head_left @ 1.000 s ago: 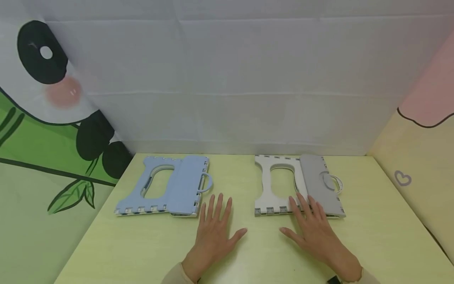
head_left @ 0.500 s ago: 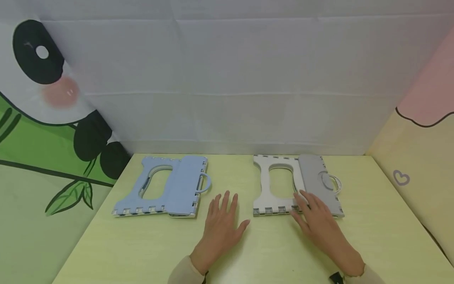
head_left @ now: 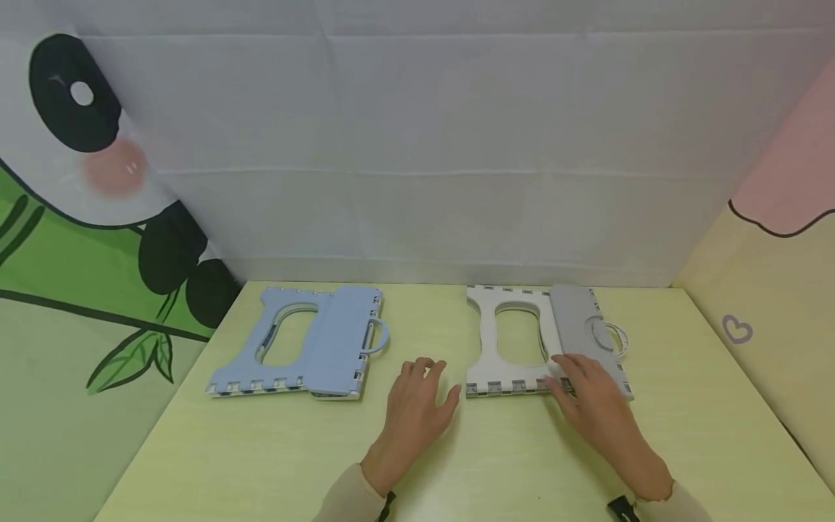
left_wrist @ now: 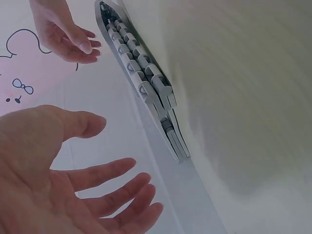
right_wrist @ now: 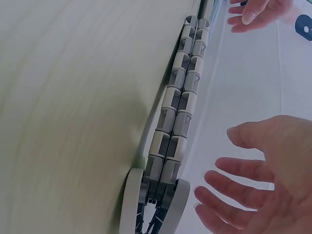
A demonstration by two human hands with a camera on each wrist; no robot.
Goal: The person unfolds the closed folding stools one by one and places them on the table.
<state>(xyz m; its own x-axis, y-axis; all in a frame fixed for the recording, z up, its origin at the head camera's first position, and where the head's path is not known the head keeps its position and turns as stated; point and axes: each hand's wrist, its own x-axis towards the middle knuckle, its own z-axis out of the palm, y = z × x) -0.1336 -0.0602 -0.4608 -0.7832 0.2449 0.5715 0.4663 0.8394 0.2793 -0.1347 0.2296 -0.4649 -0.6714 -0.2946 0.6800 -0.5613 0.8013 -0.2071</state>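
Two folded step stools lie flat on the table. The blue folding stool [head_left: 306, 362] is on the left, its blue loop handle [head_left: 380, 336] pointing right. On the right is a white and grey folding stool [head_left: 485, 370] with a white loop handle [head_left: 620, 338]. My left hand [head_left: 416, 409] hovers between the stools, fingers loosely bent and holding nothing. Over the near edge of the white and grey stool is my right hand [head_left: 596, 406], thumb and fingers apart. The right wrist view shows this hand [right_wrist: 253, 180] with nothing in it, beside the stool's hinged edge [right_wrist: 173, 107].
The pale yellow table [head_left: 489, 464] meets a white cloth backdrop [head_left: 417, 145] just behind the stools. Printed side panels stand at left and right, the right panel [head_left: 776, 326] running close along the table's edge.
My left hand has moved rightward, away from the blue stool, and its fingers have bent. My right hand has shifted slightly right, its fingers drawing in. Both stools stay put.
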